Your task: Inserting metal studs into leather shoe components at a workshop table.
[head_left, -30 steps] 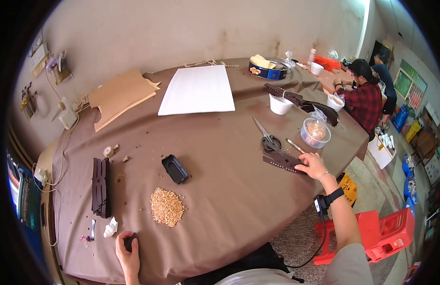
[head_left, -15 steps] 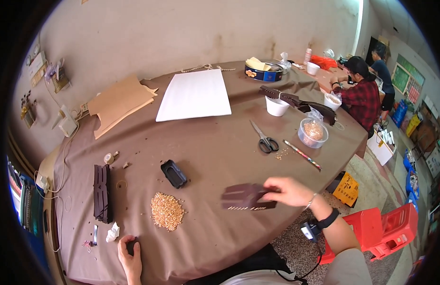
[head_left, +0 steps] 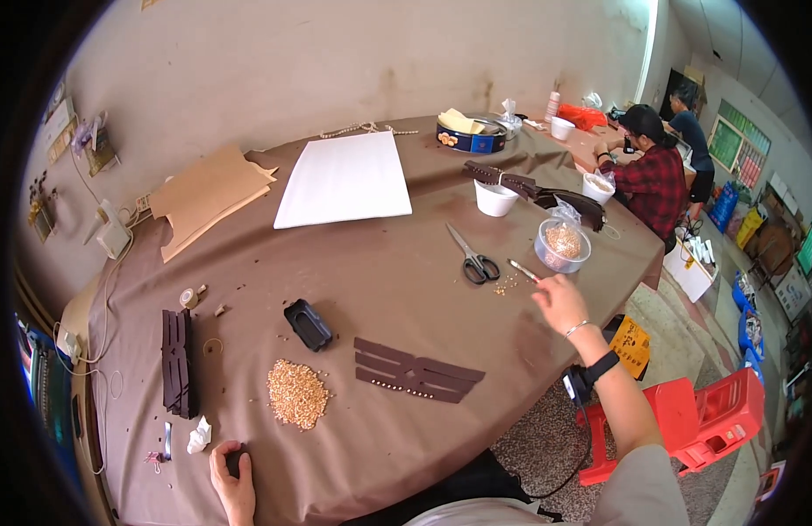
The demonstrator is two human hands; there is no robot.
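Observation:
My right hand [head_left: 564, 305] is over a patterned pen-like stick [head_left: 522, 269], its fingers pinched round the middle; the stick's far end sticks out. Near the front edge my left hand [head_left: 231, 482] is curled round a small dark object [head_left: 236, 459], mostly hidden. Between the hands a dark brown slotted strip [head_left: 416, 370] lies flat, with a row of small pale beads along its near edge. A heap of golden beads [head_left: 298, 394] sits left of it. Behind the heap is a small black open box [head_left: 308, 325]. Black-handled scissors [head_left: 480, 268] lie beside scattered beads.
A stack of dark strips [head_left: 179, 364] and crumpled tissue [head_left: 199, 435] are at left. Farther back are a white board [head_left: 345, 180], brown card [head_left: 211, 202], a white cup [head_left: 495, 199] and a clear tub of beads [head_left: 563, 245]. A red stool [head_left: 678, 421] stands right; two people are beyond.
My right hand has let go of the dark strip, now flat on the table, and moved right and away to the patterned stick. My left hand stays put. The view has shifted slightly.

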